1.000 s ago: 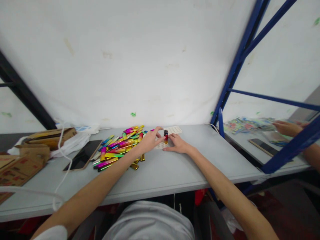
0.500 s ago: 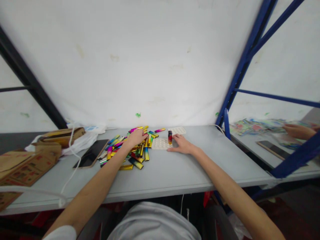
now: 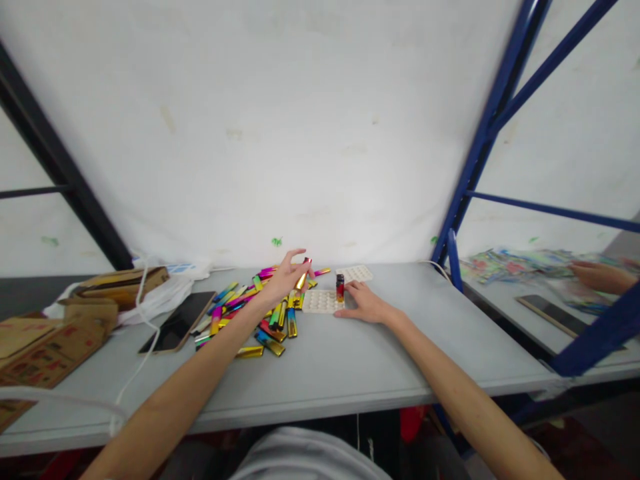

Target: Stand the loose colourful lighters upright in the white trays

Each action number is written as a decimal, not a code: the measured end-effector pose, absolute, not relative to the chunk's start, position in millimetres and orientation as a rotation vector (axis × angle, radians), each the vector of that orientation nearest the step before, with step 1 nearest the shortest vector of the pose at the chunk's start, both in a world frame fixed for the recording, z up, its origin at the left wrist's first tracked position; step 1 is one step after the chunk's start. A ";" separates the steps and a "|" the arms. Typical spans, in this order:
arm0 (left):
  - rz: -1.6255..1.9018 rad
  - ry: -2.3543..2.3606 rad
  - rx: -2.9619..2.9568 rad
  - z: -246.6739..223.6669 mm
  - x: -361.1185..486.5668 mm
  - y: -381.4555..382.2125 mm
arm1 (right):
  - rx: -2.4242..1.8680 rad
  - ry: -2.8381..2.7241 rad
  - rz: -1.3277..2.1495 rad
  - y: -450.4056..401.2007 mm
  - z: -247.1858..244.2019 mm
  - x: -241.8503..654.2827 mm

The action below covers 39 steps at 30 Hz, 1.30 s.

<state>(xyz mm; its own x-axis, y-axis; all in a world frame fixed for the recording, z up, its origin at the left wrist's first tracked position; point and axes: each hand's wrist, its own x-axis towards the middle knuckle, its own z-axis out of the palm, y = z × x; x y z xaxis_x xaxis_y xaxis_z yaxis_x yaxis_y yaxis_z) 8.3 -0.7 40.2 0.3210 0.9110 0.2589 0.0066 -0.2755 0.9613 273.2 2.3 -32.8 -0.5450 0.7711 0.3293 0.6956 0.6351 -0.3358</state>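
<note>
Partly curled, left hand (image 3: 286, 279), pinching lighter (image 3: 301, 281).

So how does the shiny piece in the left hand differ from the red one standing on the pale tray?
The held piece tilts in the left hand, while the standing piece is upright on the pale tray. The held piece looks gold with a reddish end; the standing piece is mostly red with a black top. Both look slim.

Your left forearm (image 3: 200, 370) covers some shiny pieces (image 3: 237, 299); the left edge crops your cardboard box (image 3: 50, 350); the right-hand heap (image 3: 510, 264) looks blurred.
</note>
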 end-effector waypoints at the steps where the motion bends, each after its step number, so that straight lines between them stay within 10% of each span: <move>1: 1.082 0.827 1.536 39.7 10.0 -5.0 | -1.153 -2.414 0.227 2.4 -33.2 273.3; 39: 0.935 0.885 1.500 -0.9 39.4 -31.7 | -1.119 -2.400 0.239 4.1 -35.4 276.3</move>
